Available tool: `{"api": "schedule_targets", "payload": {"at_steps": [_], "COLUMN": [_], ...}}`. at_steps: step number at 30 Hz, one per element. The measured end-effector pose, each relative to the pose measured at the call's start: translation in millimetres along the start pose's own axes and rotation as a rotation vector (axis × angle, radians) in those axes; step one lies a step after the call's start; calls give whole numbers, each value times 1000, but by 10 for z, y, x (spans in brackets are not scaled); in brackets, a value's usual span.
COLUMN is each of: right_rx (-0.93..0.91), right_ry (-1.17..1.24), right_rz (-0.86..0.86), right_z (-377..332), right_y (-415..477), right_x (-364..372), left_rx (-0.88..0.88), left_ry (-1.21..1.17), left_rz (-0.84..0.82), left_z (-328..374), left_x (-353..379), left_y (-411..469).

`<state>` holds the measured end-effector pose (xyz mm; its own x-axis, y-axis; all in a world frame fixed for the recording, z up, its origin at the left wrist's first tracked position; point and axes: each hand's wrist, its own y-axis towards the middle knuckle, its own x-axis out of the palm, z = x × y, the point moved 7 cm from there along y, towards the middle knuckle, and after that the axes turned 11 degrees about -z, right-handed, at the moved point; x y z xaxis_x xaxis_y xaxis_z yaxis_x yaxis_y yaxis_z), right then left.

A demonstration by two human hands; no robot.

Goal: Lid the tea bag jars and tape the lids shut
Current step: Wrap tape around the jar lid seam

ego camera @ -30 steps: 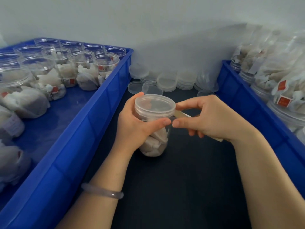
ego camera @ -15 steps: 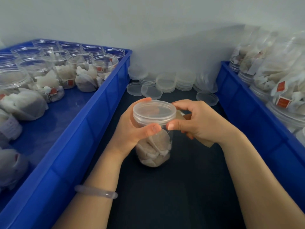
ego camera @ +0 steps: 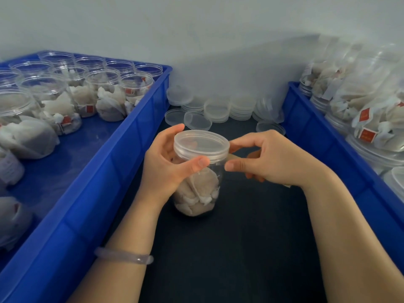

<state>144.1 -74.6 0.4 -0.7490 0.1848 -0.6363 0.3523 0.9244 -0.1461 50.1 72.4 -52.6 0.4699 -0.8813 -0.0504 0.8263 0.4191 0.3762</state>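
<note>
the right hand point(ego camera: 276, 159) sits closer to the lid point(ego camera: 201, 145) than a second ago, pinching tan tape point(ego camera: 235, 157) at its rim; the left hand point(ego camera: 165, 168) grips the jar point(ego camera: 197, 193) at centre frame.

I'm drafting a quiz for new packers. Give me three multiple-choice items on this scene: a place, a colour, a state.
1. Where are the loose lids? A between the bins, by the wall; B inside a bin; C on a shelf.
2. Bin colour? A green; B blue; C red.
3. The held jar is: A lidded; B open; C on its side.
A: they lie on the mat between bins. B: both are blue. A: a lid caps it, upright in the left hand.
</note>
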Motion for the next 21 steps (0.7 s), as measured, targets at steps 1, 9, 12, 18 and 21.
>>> {"api": "schedule_targets", "payload": {"at_steps": [1, 9, 12, 18, 21], "right_rx": [-11, -127, -89, 15, 41], "right_ry": [6, 86, 98, -62, -168], "right_rz": [23, -37, 3, 149, 186], "right_z": [-10, -51, 24, 87, 96], "right_y": [1, 57, 88, 99, 81], "right_x": [-13, 79, 54, -8, 12], "left_rx": [-11, -69, -78, -42, 20], "left_ry": [-12, -113, -101, 158, 252], "left_rz": [-5, -106, -159, -131, -125], "left_z": [-5, -32, -33, 72, 144], "left_x": [-1, 103, 147, 132, 117], "left_y": [1, -25, -8, -14, -32]}}
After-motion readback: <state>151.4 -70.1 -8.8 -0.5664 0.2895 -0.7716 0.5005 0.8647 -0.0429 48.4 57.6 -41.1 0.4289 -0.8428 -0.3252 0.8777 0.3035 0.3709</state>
